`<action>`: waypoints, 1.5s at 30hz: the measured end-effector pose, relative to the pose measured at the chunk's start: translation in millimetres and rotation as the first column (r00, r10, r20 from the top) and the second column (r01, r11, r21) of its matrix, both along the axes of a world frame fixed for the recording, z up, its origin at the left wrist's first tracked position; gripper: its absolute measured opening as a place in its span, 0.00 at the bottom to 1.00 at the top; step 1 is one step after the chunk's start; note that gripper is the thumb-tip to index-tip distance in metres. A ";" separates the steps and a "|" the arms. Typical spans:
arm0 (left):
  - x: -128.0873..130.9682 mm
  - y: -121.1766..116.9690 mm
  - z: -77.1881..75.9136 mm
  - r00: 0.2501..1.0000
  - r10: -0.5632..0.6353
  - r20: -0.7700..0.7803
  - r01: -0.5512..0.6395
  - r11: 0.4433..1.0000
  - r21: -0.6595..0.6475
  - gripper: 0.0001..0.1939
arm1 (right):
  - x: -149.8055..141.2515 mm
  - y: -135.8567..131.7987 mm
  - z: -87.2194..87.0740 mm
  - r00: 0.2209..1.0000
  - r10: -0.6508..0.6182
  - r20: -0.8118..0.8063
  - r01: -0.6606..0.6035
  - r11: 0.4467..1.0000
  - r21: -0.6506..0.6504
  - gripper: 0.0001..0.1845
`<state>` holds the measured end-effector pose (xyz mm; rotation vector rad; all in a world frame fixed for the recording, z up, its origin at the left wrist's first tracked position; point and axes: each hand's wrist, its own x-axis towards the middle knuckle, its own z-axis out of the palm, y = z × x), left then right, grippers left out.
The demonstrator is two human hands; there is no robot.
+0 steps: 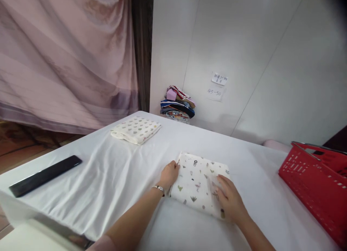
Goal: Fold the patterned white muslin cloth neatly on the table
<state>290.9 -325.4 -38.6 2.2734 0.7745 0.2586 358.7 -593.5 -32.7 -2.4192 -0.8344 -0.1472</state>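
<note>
A folded white cloth with small printed figures [196, 180] lies on the white-covered table [108, 178] in front of me. My left hand [169, 174] grips its left edge with curled fingers; a bracelet sits on that wrist. My right hand [230, 198] lies flat on the cloth's near right part, fingers stretched out. A second folded printed cloth [135, 130] rests farther back on the left, away from both hands.
A red plastic basket [317, 187] stands at the table's right edge. A long black flat object [45, 176] lies at the left edge. A pile of coloured fabrics [177, 104] sits in the far corner by the wall, under two paper notes [218, 85]. A pink curtain [67, 56] hangs left.
</note>
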 end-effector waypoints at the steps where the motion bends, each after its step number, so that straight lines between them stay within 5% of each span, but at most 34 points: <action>1: -0.5 -0.6 -2.2 1.000 0.004 0.006 -0.004 1.000 0.010 0.09 | 2.6 13.9 6.4 0.999 0.034 -0.011 -0.034 0.999 -0.008 0.23; 7: -4.5 -1.4 -10.5 0.998 0.009 0.065 -0.011 1.000 0.023 0.10 | 33.2 114.0 23.4 0.955 0.292 0.060 -0.291 0.956 -0.028 0.17; 14: -5.6 2.3 -14.6 0.995 -0.037 0.092 0.035 0.999 0.025 0.10 | 65.1 185.4 7.8 0.961 0.269 0.070 -0.259 0.958 -0.123 0.09; 27: -5.9 1.3 -11.0 0.998 -0.049 0.040 0.049 0.999 -0.009 0.09 | 78.2 198.2 -8.6 0.994 0.108 -0.017 -0.110 0.990 -0.091 0.08; 36: -5.0 0.1 -12.4 0.998 -0.031 0.048 0.030 0.999 0.021 0.08 | 82.3 205.8 -13.1 0.999 0.037 -0.030 -0.042 0.980 -0.196 0.09; 41: -5.2 0.1 -11.2 0.999 -0.040 0.036 0.039 0.999 0.020 0.09 | 75.2 204.3 -4.0 0.996 0.089 -0.011 -0.089 0.966 -0.243 0.12; 45: -4.2 -0.6 -13.1 0.997 -0.035 0.065 0.033 0.999 0.036 0.08 | 58.3 195.0 -4.1 0.962 0.225 0.156 -0.174 0.943 -0.284 0.22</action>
